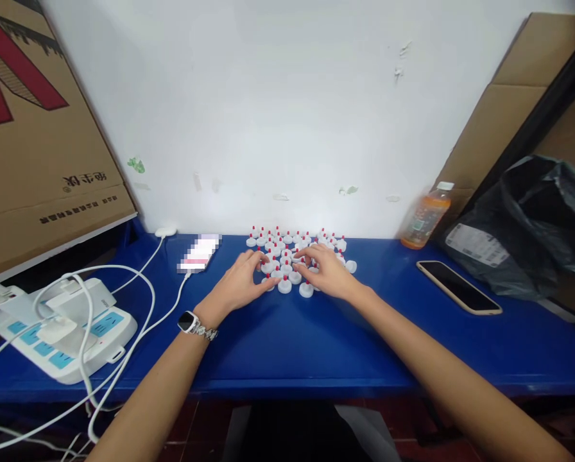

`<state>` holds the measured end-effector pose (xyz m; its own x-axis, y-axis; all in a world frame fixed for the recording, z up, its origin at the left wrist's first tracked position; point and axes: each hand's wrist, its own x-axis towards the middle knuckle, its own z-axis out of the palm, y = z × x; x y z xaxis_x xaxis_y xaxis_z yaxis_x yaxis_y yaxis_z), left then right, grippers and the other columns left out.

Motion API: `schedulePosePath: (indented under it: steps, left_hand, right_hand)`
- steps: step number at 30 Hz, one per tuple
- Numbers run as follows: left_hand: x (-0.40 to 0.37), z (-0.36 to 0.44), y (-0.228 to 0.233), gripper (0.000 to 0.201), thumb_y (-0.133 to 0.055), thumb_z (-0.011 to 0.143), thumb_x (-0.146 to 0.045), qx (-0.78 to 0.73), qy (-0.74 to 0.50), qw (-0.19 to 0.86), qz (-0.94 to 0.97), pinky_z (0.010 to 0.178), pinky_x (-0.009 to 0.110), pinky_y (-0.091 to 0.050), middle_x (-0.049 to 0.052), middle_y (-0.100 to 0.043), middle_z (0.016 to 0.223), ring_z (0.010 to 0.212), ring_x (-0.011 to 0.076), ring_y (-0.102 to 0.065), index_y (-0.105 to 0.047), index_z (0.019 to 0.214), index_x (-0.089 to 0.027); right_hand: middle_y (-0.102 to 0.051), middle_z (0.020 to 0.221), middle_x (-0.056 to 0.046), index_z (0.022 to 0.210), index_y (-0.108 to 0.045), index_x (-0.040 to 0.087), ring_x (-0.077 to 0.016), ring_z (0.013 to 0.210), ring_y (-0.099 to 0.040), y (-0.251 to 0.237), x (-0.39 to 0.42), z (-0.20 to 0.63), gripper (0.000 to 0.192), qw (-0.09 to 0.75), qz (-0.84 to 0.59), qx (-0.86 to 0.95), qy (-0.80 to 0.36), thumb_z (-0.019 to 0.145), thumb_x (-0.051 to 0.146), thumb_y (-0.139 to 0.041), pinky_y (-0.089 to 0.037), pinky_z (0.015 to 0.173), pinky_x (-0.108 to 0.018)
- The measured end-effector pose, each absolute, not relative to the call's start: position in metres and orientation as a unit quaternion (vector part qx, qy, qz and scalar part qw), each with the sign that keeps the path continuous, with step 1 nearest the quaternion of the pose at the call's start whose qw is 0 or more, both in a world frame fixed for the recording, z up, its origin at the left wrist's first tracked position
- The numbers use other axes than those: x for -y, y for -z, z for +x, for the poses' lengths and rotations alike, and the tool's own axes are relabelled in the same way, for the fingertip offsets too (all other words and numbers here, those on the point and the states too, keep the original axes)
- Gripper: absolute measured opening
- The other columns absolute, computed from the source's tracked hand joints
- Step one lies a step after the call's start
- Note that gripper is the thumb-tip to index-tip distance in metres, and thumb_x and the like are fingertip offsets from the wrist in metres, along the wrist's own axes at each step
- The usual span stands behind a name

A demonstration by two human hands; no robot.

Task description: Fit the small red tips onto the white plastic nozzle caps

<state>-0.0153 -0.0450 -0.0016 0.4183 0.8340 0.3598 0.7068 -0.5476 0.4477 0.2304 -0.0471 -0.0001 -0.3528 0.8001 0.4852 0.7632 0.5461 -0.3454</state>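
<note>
Several small white caps with red tips stand clustered on the blue table near the white wall. My left hand, with a watch on its wrist, rests palm down at the cluster's left side, fingertips touching the caps. My right hand lies at the right side, fingers curled among the caps. Whether either hand pinches a cap is hidden by the fingers.
A white power strip with plugs and white cables sits at the left. A phone on a cable lies left of the caps, another phone at the right. An orange drink bottle, a black bag and cardboard stand around.
</note>
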Motion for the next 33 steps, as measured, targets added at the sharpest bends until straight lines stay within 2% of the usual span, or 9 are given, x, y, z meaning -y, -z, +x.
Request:
schedulePosePath:
  steps: [2,5,7,9,23,25,28,30,33]
  left_hand:
    - [0.05,-0.015,0.006,0.074,-0.064,0.076,-0.07,-0.485,-0.325,0.038,0.811,0.1,0.05,-0.044,0.014,-0.052,0.131,0.121,0.0326,-0.052,-0.051,0.132,-0.023]
    - [0.049,-0.013,0.02,0.118,-0.071,0.059,-0.079,-0.519,-0.323,0.031,0.791,0.112,0.062,-0.03,0.018,-0.017,0.16,0.147,0.0443,-0.021,-0.023,0.152,-0.026]
    - [0.043,-0.009,0.031,0.135,-0.073,0.052,-0.082,-0.544,-0.278,0.072,0.789,0.115,0.067,-0.021,0.022,-0.001,0.164,0.149,0.0495,-0.004,-0.009,0.157,-0.023]
    - [0.035,-0.005,0.039,0.141,-0.073,0.051,-0.082,-0.554,-0.255,0.105,0.786,0.117,0.065,-0.019,0.024,0.005,0.164,0.15,0.0494,-0.002,-0.003,0.157,-0.02]
    - [-0.026,0.013,0.053,0.128,-0.068,0.06,-0.081,-0.519,-0.278,0.103,0.802,0.12,0.054,-0.026,0.023,-0.002,0.163,0.15,0.0443,-0.016,-0.013,0.156,-0.016]
    - [-0.025,0.014,0.05,0.129,-0.068,0.059,-0.082,-0.519,-0.286,0.091,0.8,0.12,0.056,-0.023,0.023,-0.003,0.163,0.15,0.0451,-0.013,-0.013,0.156,-0.017]
    - [-0.017,0.014,0.045,0.13,-0.069,0.058,-0.082,-0.52,-0.302,0.086,0.795,0.12,0.059,-0.021,0.022,-0.004,0.164,0.15,0.0455,-0.011,-0.013,0.156,-0.018]
    - [-0.012,0.013,0.043,0.13,-0.068,0.058,-0.082,-0.524,-0.303,0.097,0.79,0.12,0.059,-0.023,0.021,-0.003,0.164,0.15,0.0453,-0.012,-0.012,0.157,-0.019]
    - [-0.007,0.011,0.044,0.128,-0.068,0.06,-0.083,-0.524,-0.297,0.108,0.791,0.12,0.057,-0.025,0.02,-0.002,0.164,0.15,0.0445,-0.012,-0.013,0.156,-0.019]
  right_hand:
    - [-0.061,0.121,-0.015,0.128,-0.062,0.024,-0.0308,0.115,-0.053,0.002,0.061,0.239,0.05,0.311,-0.502,0.807,0.034,0.088,0.055,-0.06,-0.041,0.097,-0.047]
    - [-0.035,0.153,-0.019,0.149,-0.041,0.032,-0.0442,0.14,-0.03,0.013,0.076,0.243,0.083,0.239,-0.531,0.809,0.079,0.08,0.072,-0.059,-0.032,0.104,-0.063]
    - [-0.026,0.16,-0.016,0.153,-0.034,0.037,-0.0468,0.145,-0.02,0.022,0.077,0.239,0.081,0.195,-0.542,0.814,0.077,0.083,0.074,-0.053,-0.025,0.106,-0.069]
    - [-0.023,0.162,-0.013,0.153,-0.032,0.04,-0.0455,0.147,-0.017,0.028,0.07,0.233,0.072,0.174,-0.548,0.815,0.063,0.089,0.072,-0.044,-0.02,0.108,-0.071]
    - [-0.021,0.163,-0.01,0.154,-0.029,0.04,-0.0383,0.151,-0.011,0.028,-0.006,0.226,0.069,0.162,-0.563,0.81,0.03,0.093,0.071,-0.034,-0.008,0.113,-0.068]
    - [-0.031,0.158,-0.011,0.152,-0.035,0.037,-0.0346,0.148,-0.02,0.02,-0.012,0.23,0.062,0.203,-0.562,0.801,0.034,0.097,0.065,-0.03,-0.011,0.115,-0.063]
    - [-0.052,0.138,-0.013,0.134,-0.057,0.027,-0.0292,0.131,-0.043,0.001,-0.028,0.234,0.048,0.261,-0.582,0.768,0.059,0.102,0.045,-0.026,-0.029,0.108,-0.052]
    - [-0.059,0.127,-0.015,0.118,-0.067,0.022,-0.03,0.121,-0.049,-0.011,-0.047,0.231,0.039,0.217,-0.597,0.77,0.061,0.098,0.034,-0.036,-0.036,0.1,-0.048]
    - [-0.067,0.117,-0.012,0.114,-0.07,0.022,-0.0301,0.114,-0.055,-0.024,-0.078,0.221,0.032,0.082,-0.598,0.797,0.02,0.086,0.026,-0.055,-0.036,0.098,-0.047]
